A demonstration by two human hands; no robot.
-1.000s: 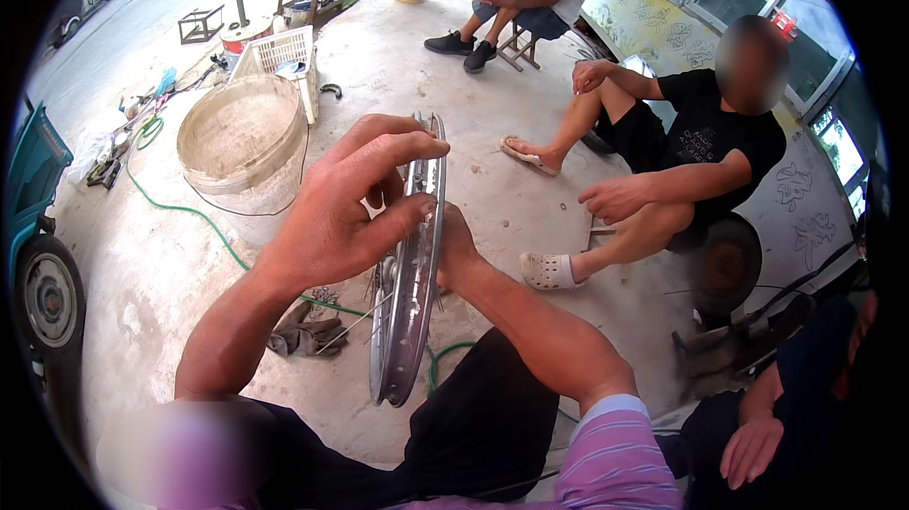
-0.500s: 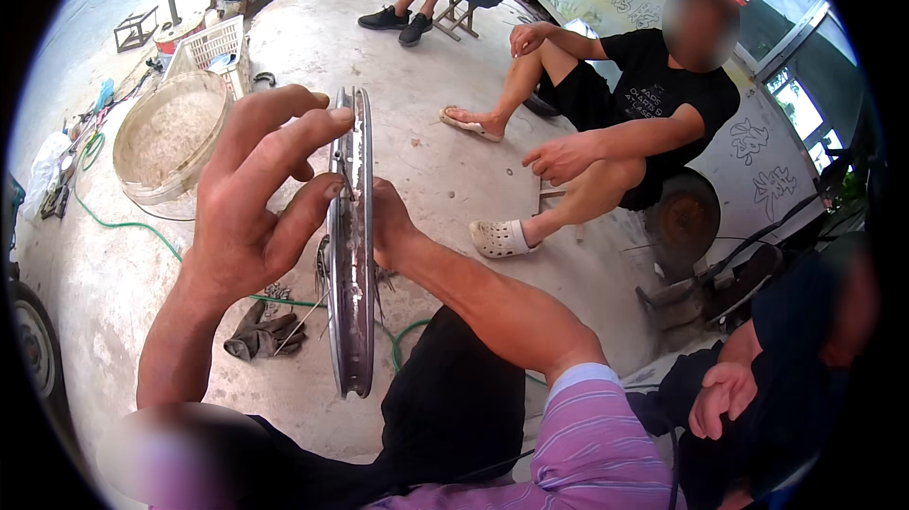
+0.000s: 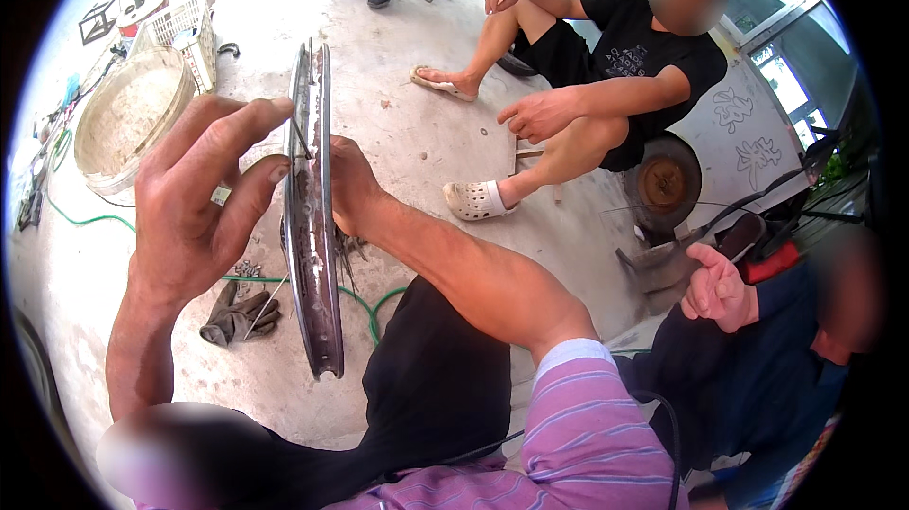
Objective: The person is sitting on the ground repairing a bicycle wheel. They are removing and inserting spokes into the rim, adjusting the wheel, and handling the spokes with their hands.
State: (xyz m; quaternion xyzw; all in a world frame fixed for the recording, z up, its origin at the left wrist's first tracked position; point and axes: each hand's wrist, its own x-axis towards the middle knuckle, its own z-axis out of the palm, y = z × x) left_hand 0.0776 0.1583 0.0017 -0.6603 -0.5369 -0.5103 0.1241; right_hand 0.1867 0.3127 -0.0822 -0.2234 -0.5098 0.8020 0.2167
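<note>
A narrow metal wheel rim (image 3: pixel 325 321) stands upright before me, seen almost edge-on, its channel worn and rusty. My right hand (image 3: pixel 352 183) grips it from the right side; its fingertips are hidden behind the rim. On the left, my left hand (image 3: pixel 194 193) has its fingers apart. Its index fingertip is beside the upper end of a thin metal pin (image 3: pixel 300 131) leaning in the channel, and the thumb tip is close to the rim's left edge. Several thin spokes (image 3: pixel 348 259) show behind the rim, below my right hand.
On the floor lie dark gloves (image 3: pixel 237 316), a green hose (image 3: pixel 372 306) and small metal parts (image 3: pixel 248 268). A round basin (image 3: pixel 128 122) and white crate (image 3: pixel 180 27) stand left. A seated person (image 3: pixel 634 65) is ahead; another person's hand (image 3: pixel 720 292) is at right.
The whole view has shifted, so the rim and both my hands appear farther left. The rim's tilt has changed slightly. At the right, the other person's hand has risen.
</note>
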